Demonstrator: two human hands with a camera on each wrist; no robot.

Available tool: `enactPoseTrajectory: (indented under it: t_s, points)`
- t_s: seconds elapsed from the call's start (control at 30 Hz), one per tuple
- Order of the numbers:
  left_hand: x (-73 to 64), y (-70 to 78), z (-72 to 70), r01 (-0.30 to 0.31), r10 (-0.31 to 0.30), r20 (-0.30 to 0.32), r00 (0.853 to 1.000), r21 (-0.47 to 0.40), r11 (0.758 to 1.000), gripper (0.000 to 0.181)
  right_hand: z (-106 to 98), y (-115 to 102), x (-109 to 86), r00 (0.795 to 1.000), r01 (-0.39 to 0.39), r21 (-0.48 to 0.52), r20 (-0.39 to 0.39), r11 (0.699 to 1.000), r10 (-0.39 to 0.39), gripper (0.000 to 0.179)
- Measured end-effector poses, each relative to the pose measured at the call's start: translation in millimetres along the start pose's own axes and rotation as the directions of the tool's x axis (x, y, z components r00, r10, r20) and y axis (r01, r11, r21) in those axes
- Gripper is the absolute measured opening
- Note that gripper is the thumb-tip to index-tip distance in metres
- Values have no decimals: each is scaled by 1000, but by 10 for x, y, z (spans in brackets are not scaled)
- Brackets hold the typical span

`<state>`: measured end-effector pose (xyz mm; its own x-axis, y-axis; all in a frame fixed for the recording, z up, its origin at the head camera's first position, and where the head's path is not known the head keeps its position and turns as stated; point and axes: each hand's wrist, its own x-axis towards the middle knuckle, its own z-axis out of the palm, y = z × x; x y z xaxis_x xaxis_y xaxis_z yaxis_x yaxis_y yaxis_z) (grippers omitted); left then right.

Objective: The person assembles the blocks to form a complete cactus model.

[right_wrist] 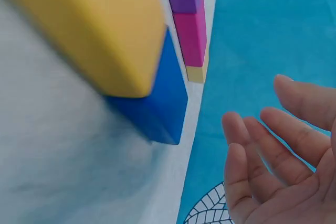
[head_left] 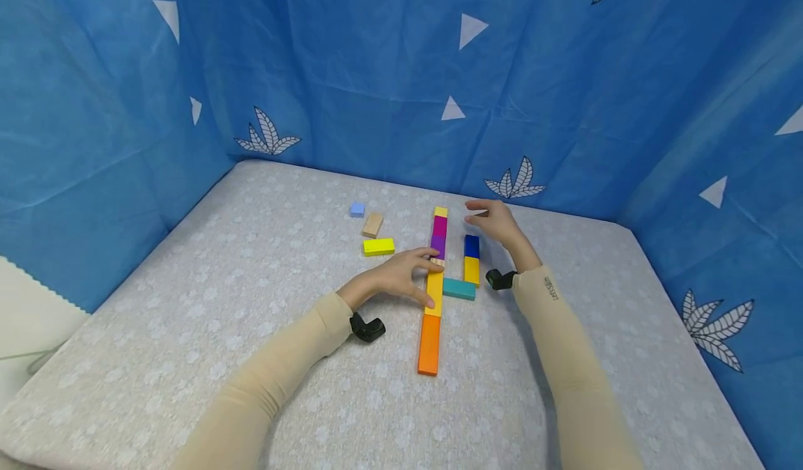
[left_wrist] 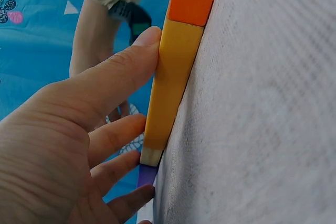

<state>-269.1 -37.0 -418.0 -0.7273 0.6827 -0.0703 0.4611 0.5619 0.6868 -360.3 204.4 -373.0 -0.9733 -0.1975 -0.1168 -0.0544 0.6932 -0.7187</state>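
Note:
A straight row of blocks runs away from me: orange (head_left: 429, 348), amber (left_wrist: 173, 77), a short plain wood one (left_wrist: 150, 157), purple (head_left: 438, 248), magenta (head_left: 440, 226) and pale yellow (head_left: 441, 212) at the far end. My left hand (head_left: 396, 275) lies along the row's left side, thumb tip at the amber block, fingertips by the wood and purple ones. To the right, a teal block (head_left: 459, 289) lies crosswise against the amber one. A yellow block (head_left: 472, 272) and a dark blue block (head_left: 472, 246) extend beyond it. Holding nothing, my right hand (head_left: 495, 222) hovers past the dark blue block, fingers loosely bent.
Left of the row lie a bright yellow block (head_left: 378, 247), a plain wood block (head_left: 373, 224) and a small light blue block (head_left: 357, 210). A blue curtain (head_left: 376, 72) hangs behind the cloth-covered table (head_left: 251, 247).

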Motion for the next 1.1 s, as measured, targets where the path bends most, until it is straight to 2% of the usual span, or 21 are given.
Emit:
enactPoseTrajectory:
  t_s: [0.13, 0.3, 0.4, 0.57, 0.83, 0.97, 1.1]
  points:
    - [9, -10, 16, 8, -8, -5, 1000, 4, 1000, 74, 8, 88, -210, 999, 15, 45, -43, 999, -13, 49]
    - [14, -5, 15, 12, -12, -8, 1000, 7, 1000, 74, -1, 150, -484, 993, 87, 41, -85, 995, -83, 53]
    - [17, 0, 15, 15, -15, -8, 1000, 9, 1000, 74, 3, 184, -621, 989, 119, 32, -93, 992, -116, 53]
    - [14, 10, 9, 17, -17, -6, 1000, 9, 1000, 74, 35, 239, -810, 989, 127, 28, -74, 992, -124, 54]
    - [-4, 53, -24, 20, -20, 4, 1000, 16, 1000, 72, 114, 353, -920, 987, 159, 32, -27, 987, -158, 56]
    - [1, 63, -20, 23, -23, 11, 1000, 19, 1000, 72, 162, 416, -945, 985, 172, -24, 4, 985, -172, 60]
    - [-1, 58, -18, 25, -26, 13, 1000, 22, 999, 73, 211, 499, -965, 973, 230, -91, 19, 969, -229, 63]
